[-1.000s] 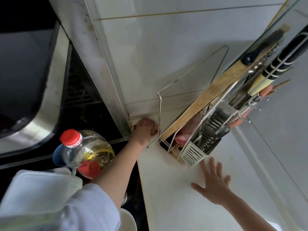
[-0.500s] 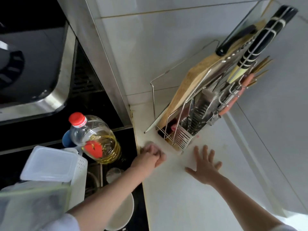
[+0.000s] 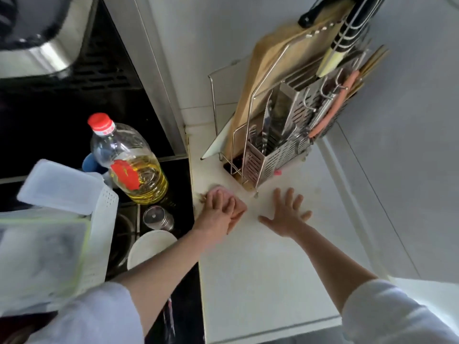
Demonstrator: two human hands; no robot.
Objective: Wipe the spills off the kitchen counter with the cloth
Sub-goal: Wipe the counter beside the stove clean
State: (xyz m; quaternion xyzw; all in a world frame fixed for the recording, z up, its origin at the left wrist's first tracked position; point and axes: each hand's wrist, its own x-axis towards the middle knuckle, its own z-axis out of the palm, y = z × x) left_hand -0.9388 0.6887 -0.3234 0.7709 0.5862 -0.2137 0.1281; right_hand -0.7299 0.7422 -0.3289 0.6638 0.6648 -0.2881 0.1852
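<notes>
White kitchen counter (image 3: 260,281), nearest. Right hand (image 3: 285,214): flat on it, fingers spread, holding nothing. Left hand (image 3: 219,211): just beside, pressing a pink cloth (image 3: 238,207) onto the counter by its left edge, fingers bent over it. Beyond: steel utensil rack (image 3: 278,150) with wooden cutting board (image 3: 270,70). Left, on the stove: oil bottle (image 3: 129,160), red-capped.

Smooth white counter (image 3: 260,281), shiny metal rack (image 3: 278,155), wooden board (image 3: 273,63).
</notes>
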